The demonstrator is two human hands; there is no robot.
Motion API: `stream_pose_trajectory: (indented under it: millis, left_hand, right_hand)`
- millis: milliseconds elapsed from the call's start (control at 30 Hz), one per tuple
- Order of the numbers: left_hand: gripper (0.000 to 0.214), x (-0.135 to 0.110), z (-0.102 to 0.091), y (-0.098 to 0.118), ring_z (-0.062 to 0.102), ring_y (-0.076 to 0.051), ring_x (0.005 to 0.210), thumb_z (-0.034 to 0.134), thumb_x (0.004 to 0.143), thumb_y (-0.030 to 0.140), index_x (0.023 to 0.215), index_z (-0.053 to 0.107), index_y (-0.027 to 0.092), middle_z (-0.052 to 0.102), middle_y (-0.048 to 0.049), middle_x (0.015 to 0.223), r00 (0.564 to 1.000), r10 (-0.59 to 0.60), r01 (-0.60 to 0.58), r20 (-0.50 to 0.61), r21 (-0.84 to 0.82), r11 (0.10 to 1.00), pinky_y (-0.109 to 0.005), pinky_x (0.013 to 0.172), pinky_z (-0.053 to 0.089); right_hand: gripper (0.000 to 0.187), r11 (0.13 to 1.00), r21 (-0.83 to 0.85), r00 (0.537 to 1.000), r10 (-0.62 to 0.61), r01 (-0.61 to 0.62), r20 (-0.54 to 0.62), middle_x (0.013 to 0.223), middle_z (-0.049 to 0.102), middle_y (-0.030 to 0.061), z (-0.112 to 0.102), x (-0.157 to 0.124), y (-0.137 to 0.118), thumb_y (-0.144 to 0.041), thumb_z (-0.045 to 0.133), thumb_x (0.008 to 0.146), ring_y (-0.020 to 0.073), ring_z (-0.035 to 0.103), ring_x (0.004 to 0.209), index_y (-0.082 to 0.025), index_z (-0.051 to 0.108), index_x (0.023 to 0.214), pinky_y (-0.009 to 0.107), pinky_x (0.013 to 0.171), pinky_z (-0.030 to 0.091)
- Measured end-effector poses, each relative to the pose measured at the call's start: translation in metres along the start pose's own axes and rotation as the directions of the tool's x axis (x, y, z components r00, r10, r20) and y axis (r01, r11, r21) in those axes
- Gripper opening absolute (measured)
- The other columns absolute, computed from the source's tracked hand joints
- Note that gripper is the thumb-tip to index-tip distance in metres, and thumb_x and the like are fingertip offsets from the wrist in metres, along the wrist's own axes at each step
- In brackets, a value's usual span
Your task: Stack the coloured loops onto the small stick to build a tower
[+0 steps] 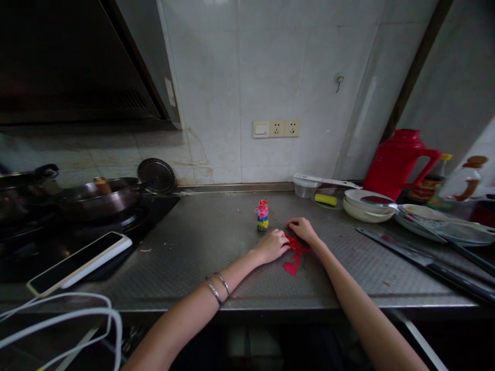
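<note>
The fingers (281, 241) of the left hand (270, 247) are pressed together and lie on a piece of red cut paper (294, 252), and the fingers (296, 222) of the right hand (305, 231) curve down to its upper edge. Maybe they pinch it, but from this view I cannot tell. The paper lies flat on a steel counter (201, 247), between the two hands and a little below them. Just beside the left hand stands a small bottle (262, 215) with pink, blue and yellow layers. Farther right are a yellow sponge (325, 199) in a plastic box (305, 188), stacked white plates (365, 206) and a red jug (394, 165).
</note>
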State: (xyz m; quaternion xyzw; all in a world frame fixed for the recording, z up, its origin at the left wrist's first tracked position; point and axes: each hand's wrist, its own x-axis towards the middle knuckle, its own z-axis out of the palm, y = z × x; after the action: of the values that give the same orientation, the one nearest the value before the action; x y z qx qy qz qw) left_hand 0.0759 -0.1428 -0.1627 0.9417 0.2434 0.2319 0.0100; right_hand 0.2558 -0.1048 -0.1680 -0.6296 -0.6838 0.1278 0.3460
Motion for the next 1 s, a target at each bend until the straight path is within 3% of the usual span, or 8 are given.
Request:
stream_pose_trajectory:
  millis: [500,767,1000]
  left_hand:
    - [0.020,-0.001,0.000,-0.003,0.049,-0.015,0.083,0.044,0.083,0.021,0.082,0.062,0.012,0.058,-0.0063,0.082,0.998,0.061,-0.063,0.030,0.094,0.994,-0.026,0.079,0.039]
    - [0.018,-0.004,-0.004,-0.009,0.050,-0.014,0.083,0.045,0.082,0.020,0.082,0.062,0.013,0.058,-0.0062,0.082,0.998,0.055,-0.055,0.005,0.012,0.998,-0.025,0.079,0.039]
    - [0.018,-0.001,-0.017,-0.016,0.051,-0.014,0.084,0.045,0.082,0.019,0.083,0.062,0.012,0.060,-0.0065,0.083,0.995,0.023,-0.028,-0.094,-0.052,0.998,-0.027,0.079,0.041]
  right_hand:
    - [0.029,0.998,-0.024,0.999,-0.053,0.053,0.005,0.081,0.069,0.0038,0.005,0.001,0.006,-0.018,0.043,0.070,0.0158,0.062,0.079,-0.018,0.070,0.076,0.021,0.073,0.043]
    - [0.028,0.999,-0.026,0.999,-0.036,0.037,0.011,0.080,0.069,0.0037,0.006,0.002,0.007,-0.018,0.044,0.069,0.0153,0.062,0.078,-0.017,0.071,0.077,0.021,0.073,0.043]
    - [0.028,0.999,-0.028,0.999,-0.026,0.027,0.032,0.081,0.069,0.0030,0.003,0.001,0.005,-0.019,0.044,0.070,0.0150,0.062,0.079,-0.018,0.071,0.078,0.020,0.072,0.043]
